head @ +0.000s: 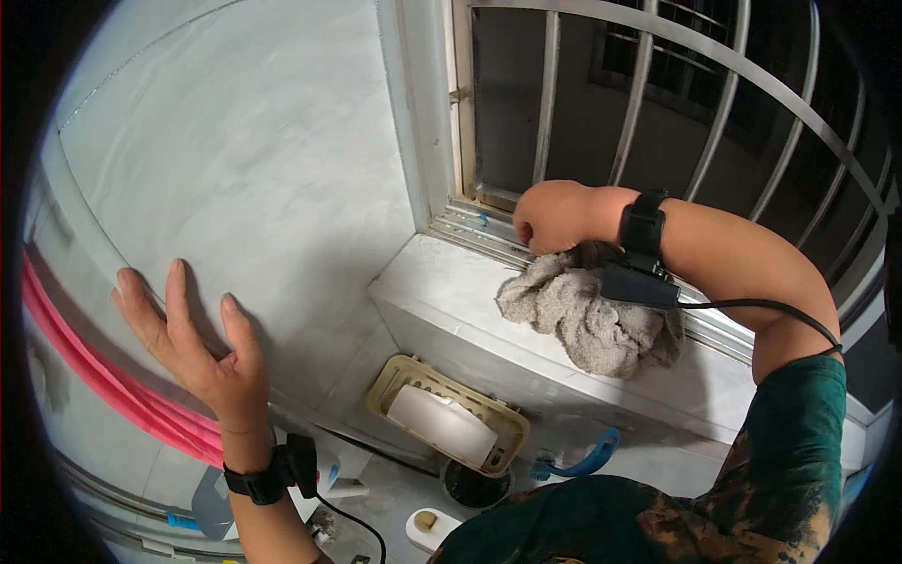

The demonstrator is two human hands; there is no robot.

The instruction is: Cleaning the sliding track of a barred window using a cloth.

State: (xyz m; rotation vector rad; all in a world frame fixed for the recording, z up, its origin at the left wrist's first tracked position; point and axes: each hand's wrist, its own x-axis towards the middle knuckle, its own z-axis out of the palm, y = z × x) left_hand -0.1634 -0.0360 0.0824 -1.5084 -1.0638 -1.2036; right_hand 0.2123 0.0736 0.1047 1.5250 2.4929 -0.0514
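Note:
My right hand [553, 217] is at the metal window track [486, 227], with its fingers curled and a grey-brown terry cloth [599, 317] bunched below its wrist. Part of the cloth reaches up to the hand; whether the fingers grip it is hidden. Most of the cloth lies on the white tiled sill [437, 285]. My left hand [201, 345] is spread against or just in front of the pale marbled wall [282, 176] at the left, its fingers apart and holding nothing. Both wrists wear black straps with cabled devices.
Metal bars [638, 99] cross the window. Below the sill are a beige plastic basket [518, 423] with a white item [442, 423] in it, a blue-handled brush [592, 458] and a dark round container [476, 486]. Pink fabric [127, 395] hangs at the left.

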